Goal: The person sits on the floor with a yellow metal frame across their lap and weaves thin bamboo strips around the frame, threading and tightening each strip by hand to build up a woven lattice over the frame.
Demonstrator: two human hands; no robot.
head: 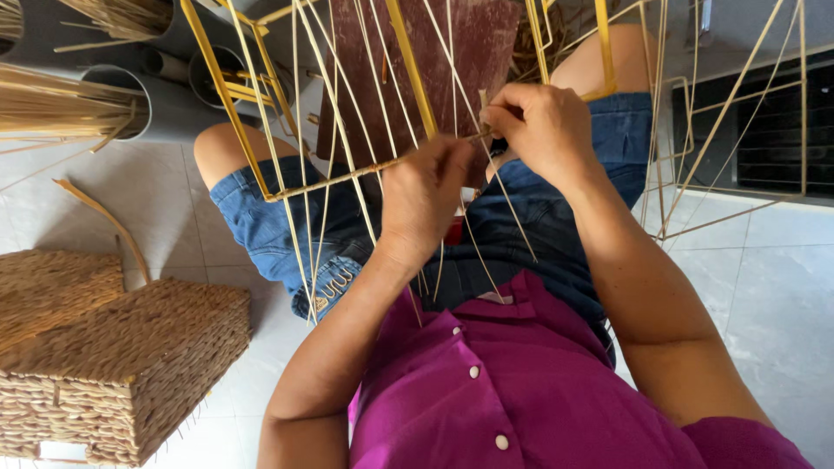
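Note:
A yellow wire basket frame (228, 100) rests over my lap, with many thin pale straw strands (304, 174) hanging from its lower rail. My left hand (426, 195) grips that wrapped lower rail (347, 176) near its middle. My right hand (543, 130) pinches a straw strand (482, 108) just to the right of the left hand, fingers closed on it at the rail. A dark red board (434, 61) lies behind the frame on my knees.
Two finished woven straw baskets (130, 365) sit on the tiled floor at the left. Grey tubes holding bundles of straw (61, 100) stand at the upper left. More bare yellow frames (738, 130) are at the right, near a dark grate.

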